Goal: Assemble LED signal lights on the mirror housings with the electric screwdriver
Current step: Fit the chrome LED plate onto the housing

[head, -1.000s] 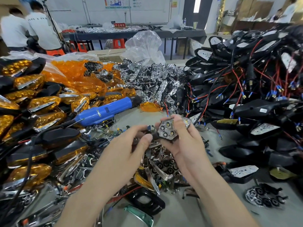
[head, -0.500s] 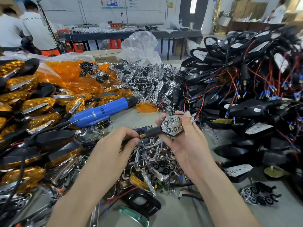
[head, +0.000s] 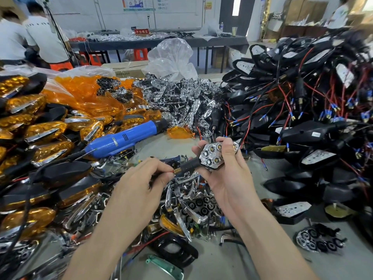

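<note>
right hand: palm up, fingers and thumb clamped on the chrome head of the LED signal light, LED face toward the camera
left hand: thumb and forefinger pinched together on the brass threaded tip of the light's black stem; a bit of red wire shows at the pinch
LED signal light: held in the air between the 2 grips, stem pointing down-left from the head to the left pinch
electric screwdriver: blue, lies up-left of the left pinch on the parts pile, apart from both hands
mirror housings: black heap with red and black wires, right of the right-hand grip
amber lens units: stacked left of the left pinch
chrome reflectors: heap beyond both grips
loose chrome trims: directly below the held light
table: grey, bare patch below the right forearm
</note>
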`<state>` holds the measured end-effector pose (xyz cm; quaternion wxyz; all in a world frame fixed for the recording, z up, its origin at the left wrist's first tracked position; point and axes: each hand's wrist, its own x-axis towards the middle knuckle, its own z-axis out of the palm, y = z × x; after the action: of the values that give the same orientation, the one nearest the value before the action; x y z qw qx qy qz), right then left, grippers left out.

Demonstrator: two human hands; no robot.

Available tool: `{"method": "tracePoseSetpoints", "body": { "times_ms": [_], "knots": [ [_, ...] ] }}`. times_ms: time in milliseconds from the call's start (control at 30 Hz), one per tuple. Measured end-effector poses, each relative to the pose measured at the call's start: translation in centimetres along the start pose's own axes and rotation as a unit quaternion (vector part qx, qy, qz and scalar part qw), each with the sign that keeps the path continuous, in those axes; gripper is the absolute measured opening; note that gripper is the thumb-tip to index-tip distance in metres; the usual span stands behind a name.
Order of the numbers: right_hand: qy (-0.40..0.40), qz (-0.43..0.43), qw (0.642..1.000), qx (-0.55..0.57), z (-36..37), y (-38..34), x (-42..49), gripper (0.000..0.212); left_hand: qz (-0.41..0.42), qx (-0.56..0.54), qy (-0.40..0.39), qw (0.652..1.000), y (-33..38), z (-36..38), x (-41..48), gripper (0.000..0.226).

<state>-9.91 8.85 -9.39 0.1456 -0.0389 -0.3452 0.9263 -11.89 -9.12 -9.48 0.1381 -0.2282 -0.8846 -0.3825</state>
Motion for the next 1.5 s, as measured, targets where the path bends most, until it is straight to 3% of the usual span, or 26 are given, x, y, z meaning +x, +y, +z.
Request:
{"method": "tracePoseSetpoints", "body": {
  "times_ms": [333,600,1000,1200,1333,1500],
  "knots": [
    [0.019,-0.003,1.0,0.004,0.0,0.24,0.26,0.033,-0.013,-0.037,0.018,0.999,-0.3,0.75,0.18,0.017],
    [0.066,0.013,0.997,-0.033,-0.2,-0.2,0.37,0.019,0.011,-0.017,0.0,1.0,-0.36,0.67,0.2,0.005],
    [0.043,-0.008,0.999,-0.027,-0.25,-0.55,0.1,0.019,0.01,-0.012,-0.008,1.0,-0.75,0.38,0.17,0.001],
    [0.016,-0.031,0.999,-0.033,-0.13,-0.33,-0.14,0.032,0.011,-0.034,-0.001,0.999,-0.57,0.34,0.11,0.017],
    [0.023,-0.046,0.998,-0.048,-0.23,-0.08,0.02,0.018,0.007,-0.04,0.005,0.999,-0.46,0.4,0.1,0.018],
    [0.024,-0.053,0.997,-0.057,-0.36,-0.07,0.0,0.016,0.008,-0.042,0.003,0.999,-0.29,0.43,0.11,0.018]
  ]
}}
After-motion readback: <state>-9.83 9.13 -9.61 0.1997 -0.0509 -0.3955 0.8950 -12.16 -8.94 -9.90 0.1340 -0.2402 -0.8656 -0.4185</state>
